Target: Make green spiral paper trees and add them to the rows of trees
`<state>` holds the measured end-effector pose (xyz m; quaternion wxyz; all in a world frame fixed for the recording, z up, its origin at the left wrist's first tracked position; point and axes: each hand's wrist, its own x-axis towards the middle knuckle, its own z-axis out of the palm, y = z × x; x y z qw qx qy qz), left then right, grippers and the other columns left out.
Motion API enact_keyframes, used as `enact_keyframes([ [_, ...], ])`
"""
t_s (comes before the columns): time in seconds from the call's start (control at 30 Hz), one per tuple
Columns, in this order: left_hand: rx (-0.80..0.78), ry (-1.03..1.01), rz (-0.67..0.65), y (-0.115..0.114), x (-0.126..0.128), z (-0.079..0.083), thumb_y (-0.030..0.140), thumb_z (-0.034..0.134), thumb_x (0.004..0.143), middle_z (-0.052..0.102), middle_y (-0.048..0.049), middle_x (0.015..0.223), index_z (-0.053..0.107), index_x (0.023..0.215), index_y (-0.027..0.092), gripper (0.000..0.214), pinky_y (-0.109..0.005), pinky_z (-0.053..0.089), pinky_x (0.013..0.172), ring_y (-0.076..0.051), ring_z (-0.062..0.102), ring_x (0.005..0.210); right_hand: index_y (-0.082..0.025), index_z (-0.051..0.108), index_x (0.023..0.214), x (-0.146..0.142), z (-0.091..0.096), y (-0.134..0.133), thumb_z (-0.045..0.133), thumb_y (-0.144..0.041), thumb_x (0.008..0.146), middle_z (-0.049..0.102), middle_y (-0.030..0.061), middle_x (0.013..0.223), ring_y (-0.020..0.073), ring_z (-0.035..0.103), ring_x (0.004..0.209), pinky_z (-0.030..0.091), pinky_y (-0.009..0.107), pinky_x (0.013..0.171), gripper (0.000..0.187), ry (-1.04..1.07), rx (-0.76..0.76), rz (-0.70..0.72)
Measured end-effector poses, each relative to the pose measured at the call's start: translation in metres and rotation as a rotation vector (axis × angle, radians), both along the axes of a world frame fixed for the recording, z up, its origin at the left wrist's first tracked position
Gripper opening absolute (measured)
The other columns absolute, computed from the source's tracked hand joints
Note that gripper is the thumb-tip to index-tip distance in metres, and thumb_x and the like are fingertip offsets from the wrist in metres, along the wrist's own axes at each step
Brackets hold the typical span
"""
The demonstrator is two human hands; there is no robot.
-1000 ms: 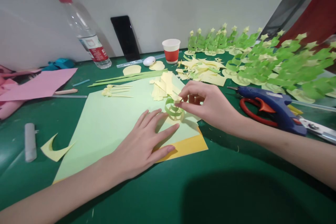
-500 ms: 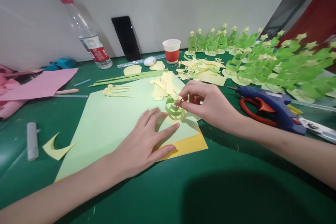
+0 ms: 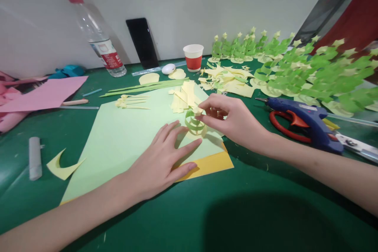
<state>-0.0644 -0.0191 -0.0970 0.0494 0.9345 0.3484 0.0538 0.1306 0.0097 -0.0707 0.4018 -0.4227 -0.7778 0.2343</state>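
Green surface (image 3: 165, 220), one, backed by a pale wall (image 3: 177, 4). Light-green sheet (image 3: 118, 138), one, lay at centre over a yellow-orange sheet (image 3: 209, 163) that showed along the near right edge. Green paper spirals (image 3: 313, 71) with star tops, many, stood on pale round bases at the far right. Pink sheet (image 3: 50, 92), one, lay far left. Clear bottle (image 3: 102, 43), red-capped, stood near the wall. Blue glue gun (image 3: 310, 122) lay across red-handled scissors (image 3: 351, 141), right. Left hand (image 3: 168, 153), fingers spread, lay palm down on the light-green sheet, nothing visible in its hold. Right hand (image 3: 227, 116), thumb and forefinger brought together, pinched a pale yellow piece. Black phone (image 3: 141, 43) leaned on the wall. Yellow scraps (image 3: 230, 80), a heap, lay beyond the right hand. Red-and-white cup (image 3: 193, 63) stood behind them, to the left. Single green spiral (image 3: 195, 127) stood on the light-green sheet, between the two hands. Pale yellow piece (image 3: 197, 112), smallest entry, sat at the top of that spiral.
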Motion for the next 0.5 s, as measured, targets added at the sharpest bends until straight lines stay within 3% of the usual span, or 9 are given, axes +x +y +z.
enact_keyframes([
  [0.5, -0.019, -0.01, -0.013, -0.0004, 0.0016, 0.0035, 0.044, 0.03, 0.089, 0.037, -0.0121, 0.127, 0.043, 0.126, 0.024, 0.044, -0.053, 0.028, 0.098, -0.032, 0.024, 0.123, -0.015, 0.061, 0.075, -0.0025, -0.0022, -0.0001, 0.056, -0.017, 0.075, 0.056, 0.0003, 0.07, 0.0072, 0.045, 0.056, 0.033, 0.02, 0.048, 0.006, 0.006, -0.034, -0.015],
])
